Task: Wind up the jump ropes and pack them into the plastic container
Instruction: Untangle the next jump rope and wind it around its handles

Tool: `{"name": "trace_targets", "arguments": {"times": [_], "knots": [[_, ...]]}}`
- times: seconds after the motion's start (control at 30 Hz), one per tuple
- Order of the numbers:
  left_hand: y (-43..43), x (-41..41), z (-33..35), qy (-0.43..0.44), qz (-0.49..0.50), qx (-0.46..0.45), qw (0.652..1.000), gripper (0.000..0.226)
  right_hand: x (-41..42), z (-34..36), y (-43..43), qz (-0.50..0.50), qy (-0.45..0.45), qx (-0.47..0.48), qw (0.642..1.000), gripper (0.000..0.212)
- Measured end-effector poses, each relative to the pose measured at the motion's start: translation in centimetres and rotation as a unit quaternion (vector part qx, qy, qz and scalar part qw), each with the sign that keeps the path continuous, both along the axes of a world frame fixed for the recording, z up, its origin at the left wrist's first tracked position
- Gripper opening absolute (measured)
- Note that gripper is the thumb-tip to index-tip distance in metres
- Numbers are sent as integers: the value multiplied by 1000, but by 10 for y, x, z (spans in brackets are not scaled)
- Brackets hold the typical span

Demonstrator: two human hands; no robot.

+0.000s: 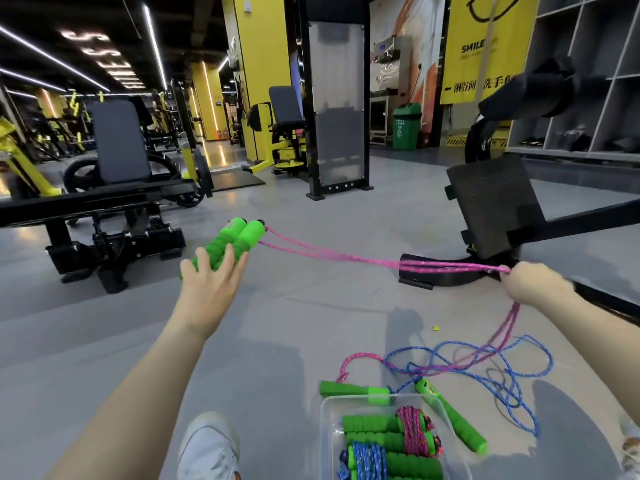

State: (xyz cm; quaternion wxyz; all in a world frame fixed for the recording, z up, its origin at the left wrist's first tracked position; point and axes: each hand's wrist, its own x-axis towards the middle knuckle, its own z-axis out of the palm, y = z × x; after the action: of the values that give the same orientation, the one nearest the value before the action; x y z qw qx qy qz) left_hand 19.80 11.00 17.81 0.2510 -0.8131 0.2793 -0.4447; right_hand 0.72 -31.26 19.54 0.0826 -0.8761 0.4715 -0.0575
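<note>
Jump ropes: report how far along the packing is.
Done: a pink bundle and a blue bundle lie wound in the plastic container. In hand: left hand holds the green handles, right hand holds the pink rope taut, unwound. Left: the blue rope, loose on the floor.

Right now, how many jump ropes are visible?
4: pink rope between left hand and right hand, blue rope loose on floor, pink bundle and blue bundle in container; others possibly hidden.
</note>
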Motion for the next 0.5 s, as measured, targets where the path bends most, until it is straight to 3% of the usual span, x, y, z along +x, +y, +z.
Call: {"name": "trace_targets", "arguments": {"times": [0.03, 0.1, 0.17, 0.2, 0.3, 0.5], "knots": [[-3, -1, -1, -9, -10, 4, 1000, 62, 3, -3, 5, 13, -50, 121, 991, 40], [-18, -4, -3, -21, -37, 14, 999, 62, 14, -4, 25, 50, -176, 343, 921, 52], [-35, -7, -4, -26, -63, 22, 997, 64, 30, 4, 49, 95, -257, 441, 855, 56], [-43, -9, -3, -26, -75, 24, 997, 65, 39, 11, 60, 121, -274, 452, 840, 55], [-59, -16, 2, -16, -88, 26, 996, 67, 66, 43, 93, 221, -321, 408, 825, 57], [-68, -25, 10, 3, -95, 1, 995, 69, 78, 139, 141, 420, -461, 150, 767, 54]]}}
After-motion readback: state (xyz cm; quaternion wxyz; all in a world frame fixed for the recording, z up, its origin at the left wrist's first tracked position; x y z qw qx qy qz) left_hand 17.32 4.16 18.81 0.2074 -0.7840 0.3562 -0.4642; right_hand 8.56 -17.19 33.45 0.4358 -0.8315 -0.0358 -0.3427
